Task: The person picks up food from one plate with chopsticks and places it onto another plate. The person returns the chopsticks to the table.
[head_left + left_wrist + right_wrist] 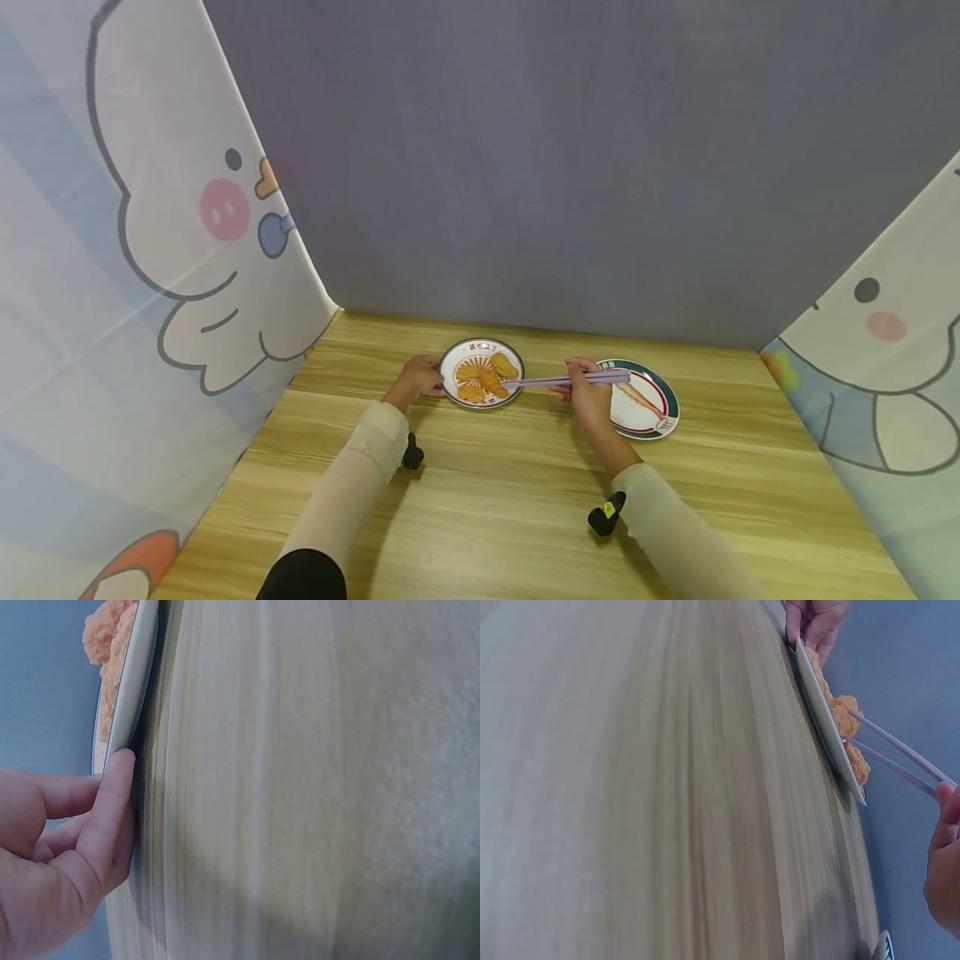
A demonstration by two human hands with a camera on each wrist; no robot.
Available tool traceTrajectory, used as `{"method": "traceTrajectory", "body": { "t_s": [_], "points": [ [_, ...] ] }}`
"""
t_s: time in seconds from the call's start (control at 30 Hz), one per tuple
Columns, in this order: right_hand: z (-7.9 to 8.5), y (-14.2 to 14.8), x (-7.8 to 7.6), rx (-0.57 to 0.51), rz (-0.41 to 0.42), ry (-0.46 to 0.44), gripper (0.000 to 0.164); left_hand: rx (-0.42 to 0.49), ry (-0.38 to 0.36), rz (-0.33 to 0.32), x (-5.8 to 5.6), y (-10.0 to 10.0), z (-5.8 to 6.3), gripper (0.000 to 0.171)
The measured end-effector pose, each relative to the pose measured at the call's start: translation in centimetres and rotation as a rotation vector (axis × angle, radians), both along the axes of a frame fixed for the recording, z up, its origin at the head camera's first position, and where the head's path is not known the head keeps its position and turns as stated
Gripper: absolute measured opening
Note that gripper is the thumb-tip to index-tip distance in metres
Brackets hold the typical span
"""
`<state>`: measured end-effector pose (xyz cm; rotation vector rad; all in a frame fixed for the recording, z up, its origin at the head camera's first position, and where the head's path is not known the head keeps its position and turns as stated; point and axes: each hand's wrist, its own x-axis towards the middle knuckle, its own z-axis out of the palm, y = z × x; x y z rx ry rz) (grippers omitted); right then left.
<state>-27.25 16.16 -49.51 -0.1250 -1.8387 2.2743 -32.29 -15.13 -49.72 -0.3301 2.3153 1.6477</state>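
My left hand (422, 377) pinches the near left rim of a white plate (450, 358) with a dark edge line, thumb above and fingers below. Several pieces of golden fried chicken lie on it. Lilac chopsticks (551, 382) sit in my right hand (591, 398), pointing left. Their tips are at a fried chicken piece (845, 718) standing up from the plate, one tip on either side of it in the right wrist view. Beside the right hand, a green-rimmed plate (672, 400) bears a long shrimp (643, 400), partly covered by the hand and chopsticks.
Both plates stand toward the back of a wood-grain table (487, 508). A grey backdrop (525, 167) rises behind it. Cartoon-printed cloth panels (150, 333) border the left and right sides. A small black wrist camera (606, 515) hangs below the right sleeve.
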Motion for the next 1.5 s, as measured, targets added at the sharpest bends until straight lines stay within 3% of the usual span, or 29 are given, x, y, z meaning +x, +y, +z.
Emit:
{"method": "traceTrajectory", "body": {
  "t_s": [0.47, 0.77, 1.33, 1.5],
  "points": [
    [-0.1, -1.0, 0.2, 0.068, 0.012, 0.059, 0.018, 0.002, 0.006, 0.008, 0.0, 0.1, 0.1, 0.053],
    [-0.5, -1.5, 0.4, 0.154, 0.019, 0.079, 0.028, -0.01, -0.007, 0.008, 0.0, 0.2, 0.2, 0.055],
    [-1.1, -1.7, 0.4, 0.116, -0.028, 0.076, 0.028, -0.005, 0.006, 0.013, 0.2, 0.2, 0.2, 0.054],
    [-1.4, -1.5, 0.2, 0.061, -0.041, 0.08, 0.027, -0.013, -0.001, 0.007, 0.2, 0.2, 0.3, 0.055]
  ]
}}
